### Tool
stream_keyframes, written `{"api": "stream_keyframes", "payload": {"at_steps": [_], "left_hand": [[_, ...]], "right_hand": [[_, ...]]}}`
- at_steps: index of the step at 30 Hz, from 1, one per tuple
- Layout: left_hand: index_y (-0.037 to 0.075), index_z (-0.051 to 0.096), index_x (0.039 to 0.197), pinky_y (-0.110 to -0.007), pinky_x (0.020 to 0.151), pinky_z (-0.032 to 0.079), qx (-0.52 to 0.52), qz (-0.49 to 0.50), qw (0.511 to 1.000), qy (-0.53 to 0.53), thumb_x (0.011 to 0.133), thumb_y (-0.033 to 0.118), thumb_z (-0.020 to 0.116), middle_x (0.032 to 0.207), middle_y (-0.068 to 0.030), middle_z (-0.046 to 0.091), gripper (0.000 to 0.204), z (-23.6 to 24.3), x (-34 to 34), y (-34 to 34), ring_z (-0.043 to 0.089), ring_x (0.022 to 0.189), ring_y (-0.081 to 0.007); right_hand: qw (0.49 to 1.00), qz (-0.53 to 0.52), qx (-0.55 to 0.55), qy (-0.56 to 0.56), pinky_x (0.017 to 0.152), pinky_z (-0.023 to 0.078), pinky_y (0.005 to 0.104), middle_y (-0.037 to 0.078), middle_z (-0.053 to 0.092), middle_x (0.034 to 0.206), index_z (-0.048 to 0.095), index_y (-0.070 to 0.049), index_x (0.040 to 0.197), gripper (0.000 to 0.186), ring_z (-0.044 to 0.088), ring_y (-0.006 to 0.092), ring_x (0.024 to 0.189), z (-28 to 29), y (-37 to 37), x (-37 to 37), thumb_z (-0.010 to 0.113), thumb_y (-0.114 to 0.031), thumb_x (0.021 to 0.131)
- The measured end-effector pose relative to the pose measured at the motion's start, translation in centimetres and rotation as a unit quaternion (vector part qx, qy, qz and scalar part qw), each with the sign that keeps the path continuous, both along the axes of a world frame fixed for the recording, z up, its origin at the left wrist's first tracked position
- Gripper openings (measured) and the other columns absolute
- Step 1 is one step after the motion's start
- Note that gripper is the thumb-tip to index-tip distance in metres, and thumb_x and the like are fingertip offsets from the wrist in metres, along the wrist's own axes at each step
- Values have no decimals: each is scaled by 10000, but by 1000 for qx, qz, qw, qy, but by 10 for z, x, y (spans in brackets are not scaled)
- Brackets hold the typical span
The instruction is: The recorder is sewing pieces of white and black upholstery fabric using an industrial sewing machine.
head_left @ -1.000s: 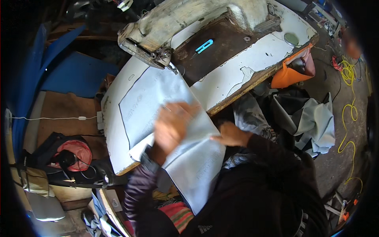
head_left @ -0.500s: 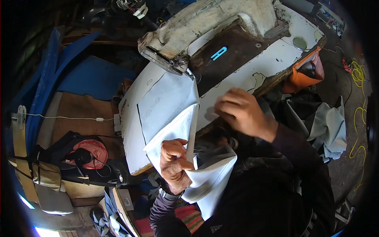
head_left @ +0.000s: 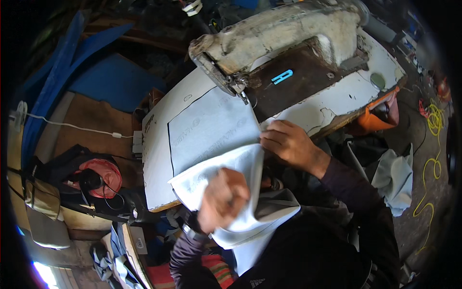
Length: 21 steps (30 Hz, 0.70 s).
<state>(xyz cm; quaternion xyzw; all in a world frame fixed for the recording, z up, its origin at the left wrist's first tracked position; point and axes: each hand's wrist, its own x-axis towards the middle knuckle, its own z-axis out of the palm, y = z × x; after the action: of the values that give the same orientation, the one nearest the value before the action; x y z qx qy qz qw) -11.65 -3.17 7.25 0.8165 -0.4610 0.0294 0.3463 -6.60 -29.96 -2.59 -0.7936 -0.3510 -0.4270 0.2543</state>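
At the tabletop's [head_left: 156, 164] front edge, the grey sheet [head_left: 214, 130] now shows a wider pale folded flap [head_left: 192, 179] than a second ago. The right hand [head_left: 292, 147], half a second ago raised clear, has reached the sheet's right edge; the left hand [head_left: 224, 200], then pinching the fold, has blurred over it.

Head-worn fisheye view, facing down

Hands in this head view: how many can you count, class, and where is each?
2. The left hand is blurred over the folded pale sheet; the right hand is at the sheet's right edge. Others could be hidden in shadow.
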Motion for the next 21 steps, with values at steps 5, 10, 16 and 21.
{"api": "stream_keyframes", "payload": {"at_steps": [5,10,16,21], "left_hand": [[84,522,1571,-432,1159,465,132,257,955,66,1074,160,624,1535,-164,598,513,-29,127,72,578,1416,-290],[153,448,1645,-534,1314,203,290,316,902,-47,1091,489,572,1734,-179,345,660,-90,162,142,272,1621,-384],[167,424,1663,-563,1320,157,245,293,922,-70,1094,551,528,1758,-167,298,694,-100,162,151,236,1635,-385],[171,423,1663,-559,1324,147,263,291,918,-56,1096,568,508,1759,-163,296,697,-94,167,147,224,1640,-381]], "right_hand": [[996,-8,-44,75,954,573,385,57,748,1054,737,-18,971,155,657,229,1041,-2,-4,-8,735,-62,822],[990,1,-95,103,1009,567,407,67,734,1126,734,-10,975,172,647,242,1120,7,-13,-6,741,-62,811],[979,5,-147,140,994,602,419,70,743,1175,753,-1,983,178,664,258,1175,12,-15,-3,779,-50,814],[978,15,-153,143,1022,596,418,70,724,1179,743,-18,960,162,649,239,1171,15,-13,3,746,-64,804]]}}
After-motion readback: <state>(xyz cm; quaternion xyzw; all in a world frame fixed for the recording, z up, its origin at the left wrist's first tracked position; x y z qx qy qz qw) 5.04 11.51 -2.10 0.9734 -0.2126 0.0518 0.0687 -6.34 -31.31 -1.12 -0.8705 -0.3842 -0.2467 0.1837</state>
